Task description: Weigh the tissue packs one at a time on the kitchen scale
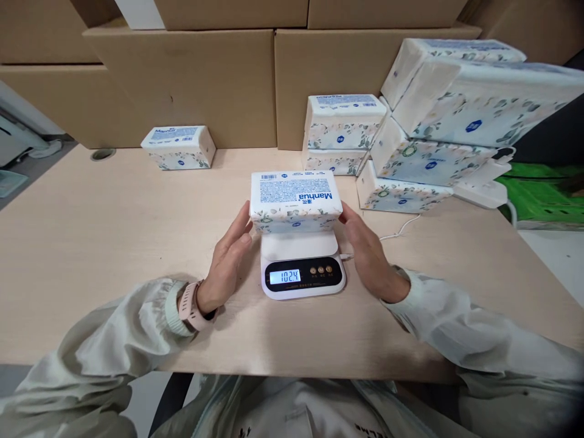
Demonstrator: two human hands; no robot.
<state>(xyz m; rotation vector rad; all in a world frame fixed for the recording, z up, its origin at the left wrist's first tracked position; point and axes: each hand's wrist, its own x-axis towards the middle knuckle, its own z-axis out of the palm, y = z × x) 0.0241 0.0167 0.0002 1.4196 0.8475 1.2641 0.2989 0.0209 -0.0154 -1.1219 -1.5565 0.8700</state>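
A tissue pack with blue print and a floral pattern lies on the white platform of a digital scale. The scale's lit display reads 102.4. At the pack's left end is my left hand, its fingers stretched out beside the wrapper. My right hand is at the other end, fingers extended along that side. Both hands are open and do not grip the pack; whether the fingertips brush it I cannot tell. A pale pink watch is on my left wrist.
Another tissue pack sits at the back left of the table, near a cable hole. To the right stand stacked tissue packs. Cardboard boxes line the back. A white cable runs right from the scale.
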